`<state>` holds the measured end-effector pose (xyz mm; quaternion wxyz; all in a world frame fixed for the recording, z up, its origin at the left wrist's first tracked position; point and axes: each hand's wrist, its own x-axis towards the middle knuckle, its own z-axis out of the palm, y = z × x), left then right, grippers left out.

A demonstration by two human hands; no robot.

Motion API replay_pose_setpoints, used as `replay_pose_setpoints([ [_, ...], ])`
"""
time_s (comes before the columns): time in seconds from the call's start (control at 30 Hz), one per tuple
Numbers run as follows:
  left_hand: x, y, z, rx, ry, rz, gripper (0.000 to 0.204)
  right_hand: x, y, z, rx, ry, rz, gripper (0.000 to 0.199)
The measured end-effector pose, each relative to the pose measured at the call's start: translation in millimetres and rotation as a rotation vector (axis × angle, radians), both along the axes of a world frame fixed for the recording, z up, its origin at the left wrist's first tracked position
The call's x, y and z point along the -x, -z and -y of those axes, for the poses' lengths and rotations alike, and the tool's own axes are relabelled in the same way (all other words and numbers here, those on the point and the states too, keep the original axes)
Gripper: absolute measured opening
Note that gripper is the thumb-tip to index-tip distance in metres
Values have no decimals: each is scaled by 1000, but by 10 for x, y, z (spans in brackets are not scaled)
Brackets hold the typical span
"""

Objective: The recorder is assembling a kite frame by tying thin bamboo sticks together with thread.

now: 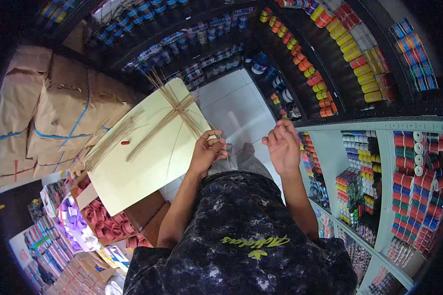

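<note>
Thin tan strips, like cane or reed, cross each other in a bundle (177, 109) on a pale yellow board (147, 169). My left hand (207, 153) is at the board's right edge, beside the lower ends of the crossed strips. Its fingers are pinched together, and a thin strip seems to stick out from them; most of it is hidden by the hand. My right hand (284, 149) is raised off to the right, fingers loosely bent and apart, with nothing visible in it. A loose pile of strips (110, 138) and a small red object (125, 143) lie on the board.
Brown paper-wrapped packages (64, 108) are stacked at left. Below the board is a carton of pink ribbon rolls (106, 219), with purple ribbon (74, 223) alongside. Shelves of colourful spools (349, 44) stand ahead and right; a pale green rack (386, 162) is close by my right arm.
</note>
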<state>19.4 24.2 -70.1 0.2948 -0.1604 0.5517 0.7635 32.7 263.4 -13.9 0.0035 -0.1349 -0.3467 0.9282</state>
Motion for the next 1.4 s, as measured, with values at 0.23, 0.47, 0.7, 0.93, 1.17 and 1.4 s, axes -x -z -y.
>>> replay_pose_setpoints([
  [0.23, 2, -131, -87, 32, -12, -47, 35, 111, 49, -473, -2, 159, 34, 19],
  [0.47, 27, -205, -206, 47, 20, -103, 33, -77, 574, -663, -1746, -354, 26, 38],
  [0.7, 74, -208, -350, 47, 38, -179, 32, -125, 475, 56, -1024, -668, -257, 50],
  [0.93, 154, -258, -407, 120, 39, -290, 32, -100, 444, 18, -894, -797, -86, 34],
  [1.17, 131, -235, -525, 118, 67, -268, 33, -81, 338, -59, -930, -804, -63, 12],
  [1.4, 91, -267, -633, 143, 75, -271, 32, -114, 268, -94, -1000, -732, -53, 14],
])
